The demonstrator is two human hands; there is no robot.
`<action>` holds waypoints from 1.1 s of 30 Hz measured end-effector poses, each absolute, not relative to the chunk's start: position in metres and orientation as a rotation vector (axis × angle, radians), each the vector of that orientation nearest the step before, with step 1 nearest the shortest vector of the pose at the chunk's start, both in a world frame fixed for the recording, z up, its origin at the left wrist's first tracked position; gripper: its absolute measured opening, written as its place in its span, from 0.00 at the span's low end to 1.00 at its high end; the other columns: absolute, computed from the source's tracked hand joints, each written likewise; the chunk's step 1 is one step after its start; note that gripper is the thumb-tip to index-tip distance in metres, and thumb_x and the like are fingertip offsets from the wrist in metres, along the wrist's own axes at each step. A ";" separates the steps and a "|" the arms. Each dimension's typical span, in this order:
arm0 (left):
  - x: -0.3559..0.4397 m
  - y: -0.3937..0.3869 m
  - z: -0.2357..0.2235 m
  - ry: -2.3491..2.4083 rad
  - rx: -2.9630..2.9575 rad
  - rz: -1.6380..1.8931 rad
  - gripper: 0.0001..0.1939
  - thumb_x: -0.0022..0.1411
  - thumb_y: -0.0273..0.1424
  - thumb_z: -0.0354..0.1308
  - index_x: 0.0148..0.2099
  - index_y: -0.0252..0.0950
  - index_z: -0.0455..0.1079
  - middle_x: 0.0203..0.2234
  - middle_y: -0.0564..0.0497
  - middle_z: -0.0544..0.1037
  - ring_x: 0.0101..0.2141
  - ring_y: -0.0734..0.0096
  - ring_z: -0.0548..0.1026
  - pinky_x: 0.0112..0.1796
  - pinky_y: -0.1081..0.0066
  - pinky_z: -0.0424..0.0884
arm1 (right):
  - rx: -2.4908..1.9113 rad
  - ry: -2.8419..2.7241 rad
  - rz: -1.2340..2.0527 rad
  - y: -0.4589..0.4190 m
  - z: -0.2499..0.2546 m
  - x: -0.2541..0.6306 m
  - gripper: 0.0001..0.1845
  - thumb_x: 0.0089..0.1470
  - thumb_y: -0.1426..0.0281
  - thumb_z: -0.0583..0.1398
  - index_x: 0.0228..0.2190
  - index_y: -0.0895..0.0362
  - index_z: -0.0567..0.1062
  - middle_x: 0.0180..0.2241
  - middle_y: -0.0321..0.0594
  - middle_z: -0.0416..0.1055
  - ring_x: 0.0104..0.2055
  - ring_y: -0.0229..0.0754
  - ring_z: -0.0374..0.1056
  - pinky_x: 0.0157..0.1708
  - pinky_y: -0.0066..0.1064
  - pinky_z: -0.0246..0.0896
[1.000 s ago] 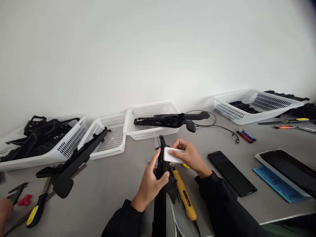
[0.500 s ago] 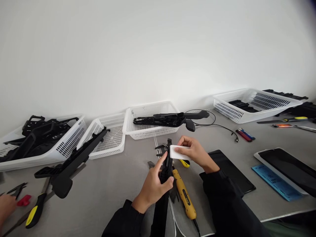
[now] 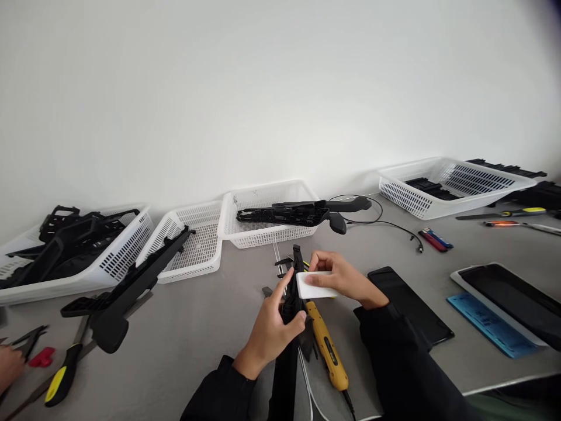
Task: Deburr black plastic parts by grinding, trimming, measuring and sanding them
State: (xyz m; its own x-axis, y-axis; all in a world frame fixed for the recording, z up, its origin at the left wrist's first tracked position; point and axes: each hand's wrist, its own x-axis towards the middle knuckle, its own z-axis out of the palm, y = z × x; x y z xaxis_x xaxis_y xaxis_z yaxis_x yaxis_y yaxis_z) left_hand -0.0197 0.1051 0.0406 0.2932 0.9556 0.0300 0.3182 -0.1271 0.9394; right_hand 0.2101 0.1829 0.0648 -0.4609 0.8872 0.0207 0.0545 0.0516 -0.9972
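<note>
White block (image 3: pixel 316 289) in right hand (image 3: pixel 340 279), now lower along black part (image 3: pixel 286 371)

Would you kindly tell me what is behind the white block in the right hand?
Past the white block, a sliver of yellow shows above its upper edge and a yellow tool below; anything directly behind it or the right hand is covered.

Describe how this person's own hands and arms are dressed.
Both the left hand and the right hand are bare: no gloves, and no rings or watch show. The left sleeve and right sleeve are long, black and loose-looking, with some folds, and end near the wrists. I see no lettering or logo on either.
</note>
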 end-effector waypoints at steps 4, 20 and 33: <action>-0.019 0.106 0.039 1.222 1.621 0.902 0.42 0.69 0.36 0.64 0.81 0.48 0.55 0.76 0.47 0.64 0.73 0.45 0.64 0.69 0.48 0.64 | -0.977 -1.576 1.414 0.179 0.063 0.196 0.29 0.50 0.47 0.76 0.30 0.54 0.72 0.27 0.34 0.74 0.28 0.38 0.67 0.27 0.29 0.58; -0.019 0.106 0.036 1.211 1.609 0.926 0.42 0.69 0.37 0.65 0.80 0.48 0.55 0.78 0.47 0.61 0.75 0.46 0.61 0.70 0.50 0.64 | -1.039 -1.408 1.249 0.183 0.063 0.196 0.31 0.49 0.42 0.75 0.30 0.53 0.71 0.27 0.35 0.76 0.27 0.40 0.68 0.26 0.30 0.59; -0.019 0.105 0.039 1.193 1.627 0.888 0.42 0.70 0.37 0.65 0.81 0.49 0.55 0.76 0.46 0.64 0.76 0.43 0.60 0.69 0.47 0.66 | -1.087 -1.373 1.237 0.185 0.058 0.195 0.31 0.49 0.42 0.75 0.30 0.53 0.72 0.26 0.36 0.76 0.27 0.40 0.68 0.25 0.30 0.56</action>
